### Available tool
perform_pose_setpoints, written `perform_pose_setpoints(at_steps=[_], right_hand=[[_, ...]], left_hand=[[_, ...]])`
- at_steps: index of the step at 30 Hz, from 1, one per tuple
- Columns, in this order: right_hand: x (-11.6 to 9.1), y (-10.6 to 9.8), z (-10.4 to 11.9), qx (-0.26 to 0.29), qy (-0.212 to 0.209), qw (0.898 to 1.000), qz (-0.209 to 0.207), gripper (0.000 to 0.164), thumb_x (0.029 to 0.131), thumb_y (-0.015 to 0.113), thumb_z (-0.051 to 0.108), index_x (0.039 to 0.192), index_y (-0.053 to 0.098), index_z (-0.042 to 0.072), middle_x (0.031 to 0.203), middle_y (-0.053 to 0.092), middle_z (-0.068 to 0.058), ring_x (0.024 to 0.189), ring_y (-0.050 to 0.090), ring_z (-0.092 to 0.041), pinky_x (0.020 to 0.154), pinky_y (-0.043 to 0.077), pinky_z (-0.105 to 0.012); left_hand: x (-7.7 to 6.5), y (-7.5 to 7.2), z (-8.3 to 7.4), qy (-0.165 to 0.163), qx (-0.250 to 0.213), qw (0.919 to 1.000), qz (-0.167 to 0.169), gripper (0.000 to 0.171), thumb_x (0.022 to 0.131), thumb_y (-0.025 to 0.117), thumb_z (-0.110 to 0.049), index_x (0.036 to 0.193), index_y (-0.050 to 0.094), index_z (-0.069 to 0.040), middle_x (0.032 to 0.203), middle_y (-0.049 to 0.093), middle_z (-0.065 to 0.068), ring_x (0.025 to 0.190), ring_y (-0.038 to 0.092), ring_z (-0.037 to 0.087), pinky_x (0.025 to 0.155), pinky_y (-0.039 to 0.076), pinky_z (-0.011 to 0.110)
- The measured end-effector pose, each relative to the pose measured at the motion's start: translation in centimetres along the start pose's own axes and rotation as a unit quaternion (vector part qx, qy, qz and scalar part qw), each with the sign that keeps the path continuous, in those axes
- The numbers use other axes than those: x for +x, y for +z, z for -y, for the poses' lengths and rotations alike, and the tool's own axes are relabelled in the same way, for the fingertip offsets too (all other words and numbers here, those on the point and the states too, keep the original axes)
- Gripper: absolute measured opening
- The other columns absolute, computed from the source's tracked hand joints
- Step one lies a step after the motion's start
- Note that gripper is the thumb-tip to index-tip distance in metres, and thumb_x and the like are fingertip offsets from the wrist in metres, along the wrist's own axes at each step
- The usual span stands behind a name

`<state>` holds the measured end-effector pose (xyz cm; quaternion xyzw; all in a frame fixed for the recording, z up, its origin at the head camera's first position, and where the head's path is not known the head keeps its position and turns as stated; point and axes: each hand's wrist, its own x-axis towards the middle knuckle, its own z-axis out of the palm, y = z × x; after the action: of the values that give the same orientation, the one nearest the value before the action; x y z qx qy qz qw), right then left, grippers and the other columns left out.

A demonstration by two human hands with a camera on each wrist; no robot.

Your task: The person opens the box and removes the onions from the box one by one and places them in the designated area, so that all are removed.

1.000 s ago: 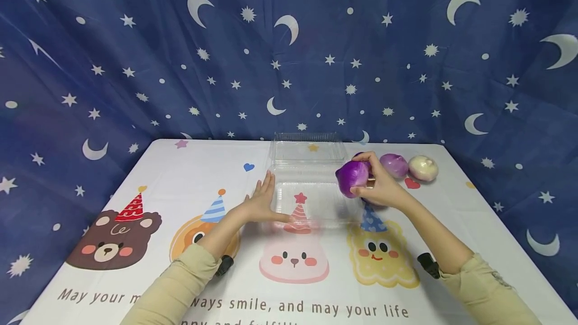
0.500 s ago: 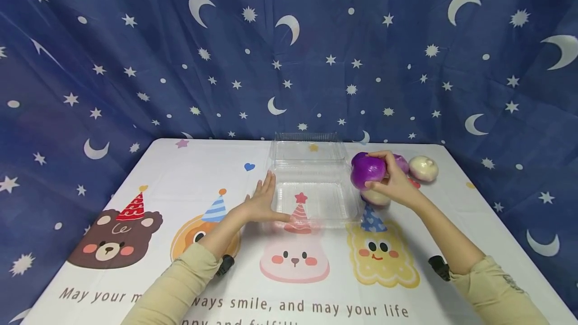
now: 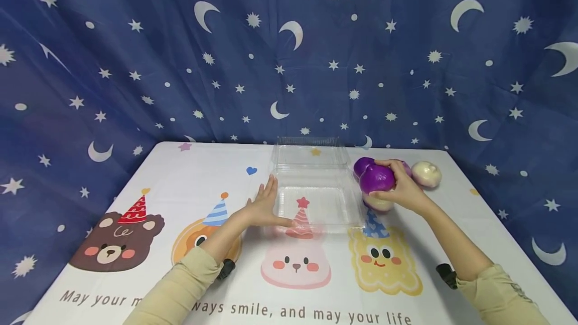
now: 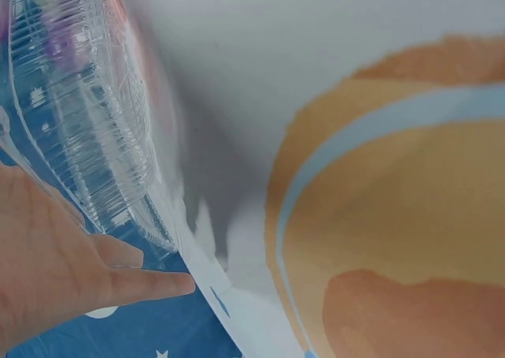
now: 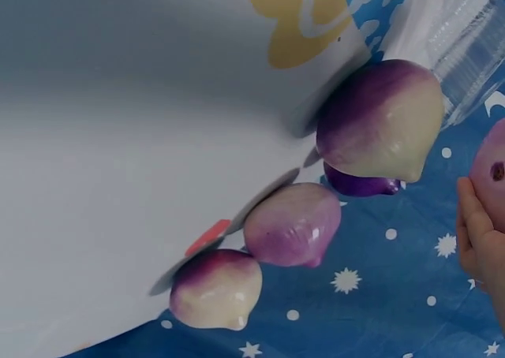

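My right hand (image 3: 402,189) grips a glossy purple onion (image 3: 376,178), fingers on its far side and thumb on the near side. It is held above a pale onion (image 3: 379,203), just right of the clear plastic container (image 3: 316,207). In the right wrist view only part of the held onion (image 5: 493,173) shows at the right edge. With fingers spread and straight, my left hand (image 3: 263,209) rests against the container's left side and front corner. The left wrist view shows those fingers (image 4: 150,285) beside the ribbed container wall (image 4: 87,113).
The container's hinged lid (image 3: 309,155) lies folded back behind its base. Beyond the held onion sits another dark purple onion (image 3: 363,165). Farther right are a light purple onion (image 5: 292,224) and a whitish onion (image 3: 426,174). A starry blue curtain (image 3: 244,54) hangs behind the white table (image 3: 217,164).
My right hand has carried the purple onion rightward, from over the container's right part to over the pale onion. The left hand has stayed at the container's side.
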<state>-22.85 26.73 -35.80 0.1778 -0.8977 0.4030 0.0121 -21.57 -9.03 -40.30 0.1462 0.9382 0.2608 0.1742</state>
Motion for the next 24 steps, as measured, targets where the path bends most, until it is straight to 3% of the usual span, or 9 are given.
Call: perform_pose_setpoints(at_steps=[5, 8, 10, 12, 14, 16, 19, 24], right_hand=[[-0.1, -0.2, -0.5, 0.024, 0.008, 1.0, -0.002, 0.071, 0.077, 0.077, 0.008, 0.131, 0.033, -0.006, 0.136, 0.037, -0.026, 0.123, 0.042, -0.046, 0.1, 0.039, -0.059], [0.0, -0.2, -0.7, 0.012, -0.001, 1.0, -0.01, 0.067, 0.078, 0.076, 0.008, 0.129, 0.034, -0.006, 0.135, 0.04, -0.025, 0.121, 0.044, -0.043, 0.099, 0.046, -0.037], [0.1, -0.2, -0.8, 0.005, -0.005, 1.0, -0.017, 0.065, 0.079, 0.075, 0.008, 0.128, 0.034, -0.007, 0.135, 0.04, -0.025, 0.121, 0.044, -0.041, 0.095, 0.043, -0.018], [0.1, -0.2, -0.9, 0.006, -0.003, 1.0, -0.023, 0.065, 0.08, 0.074, 0.008, 0.129, 0.034, -0.007, 0.135, 0.041, -0.025, 0.121, 0.044, -0.04, 0.091, 0.039, -0.011], [0.1, -0.3, -1.0, 0.015, 0.004, 1.0, -0.024, 0.067, 0.08, 0.074, 0.007, 0.13, 0.033, -0.007, 0.136, 0.039, -0.026, 0.122, 0.043, -0.041, 0.098, 0.042, -0.02], [0.0, -0.5, -1.1, 0.02, 0.019, 0.999, -0.021, 0.071, 0.079, 0.074, 0.007, 0.134, 0.03, -0.007, 0.138, 0.037, -0.027, 0.124, 0.041, -0.044, 0.103, 0.042, -0.04], [-0.4, -0.9, -1.2, 0.023, 0.044, 0.999, -0.02, 0.077, 0.079, 0.074, 0.007, 0.139, 0.028, -0.005, 0.14, 0.034, -0.029, 0.126, 0.037, -0.049, 0.103, 0.033, -0.062], [-1.0, -0.9, -1.6, 0.023, 0.07, 0.997, -0.033, 0.078, 0.08, 0.075, 0.013, 0.14, 0.028, -0.004, 0.139, 0.035, -0.031, 0.124, 0.038, -0.05, 0.101, 0.034, -0.064]], left_hand=[[-0.1, 0.3, -0.2, 0.003, -0.005, 1.0, 0.001, 0.125, 0.072, 0.074, -0.054, 0.15, -0.01, -0.005, 0.157, -0.02, 0.009, 0.145, -0.007, 0.04, 0.106, 0.007, 0.072], [-0.2, 0.4, -0.2, 0.003, -0.004, 1.0, 0.001, 0.125, 0.072, 0.073, -0.055, 0.15, -0.011, -0.007, 0.157, -0.02, 0.008, 0.145, -0.008, 0.039, 0.107, 0.007, 0.072], [-0.2, 0.3, -0.1, 0.002, -0.003, 1.0, 0.001, 0.126, 0.071, 0.073, -0.057, 0.15, -0.011, -0.007, 0.157, -0.021, 0.007, 0.145, -0.008, 0.038, 0.107, 0.007, 0.071], [-0.3, 0.2, -0.1, 0.0, 0.0, 1.0, 0.004, 0.127, 0.071, 0.073, -0.058, 0.15, -0.012, -0.008, 0.157, -0.022, 0.006, 0.145, -0.009, 0.038, 0.108, 0.007, 0.071], [-0.3, 0.1, 0.0, 0.001, 0.001, 1.0, 0.002, 0.127, 0.07, 0.073, -0.058, 0.15, -0.011, -0.006, 0.157, -0.021, 0.007, 0.145, -0.008, 0.039, 0.107, 0.008, 0.072], [-0.2, 0.1, 0.1, 0.0, 0.002, 1.0, 0.003, 0.127, 0.071, 0.073, -0.058, 0.15, -0.011, -0.006, 0.157, -0.021, 0.008, 0.145, -0.007, 0.039, 0.107, 0.008, 0.072], [-0.1, -0.1, 0.0, 0.005, 0.0, 1.0, 0.001, 0.125, 0.072, 0.072, -0.056, 0.15, -0.011, -0.005, 0.157, -0.02, 0.009, 0.145, -0.007, 0.039, 0.106, 0.007, 0.072], [-0.4, -0.3, -0.2, 0.005, -0.001, 1.0, 0.004, 0.123, 0.073, 0.072, -0.054, 0.15, -0.011, -0.006, 0.157, -0.021, 0.009, 0.145, -0.009, 0.039, 0.106, 0.006, 0.072]])
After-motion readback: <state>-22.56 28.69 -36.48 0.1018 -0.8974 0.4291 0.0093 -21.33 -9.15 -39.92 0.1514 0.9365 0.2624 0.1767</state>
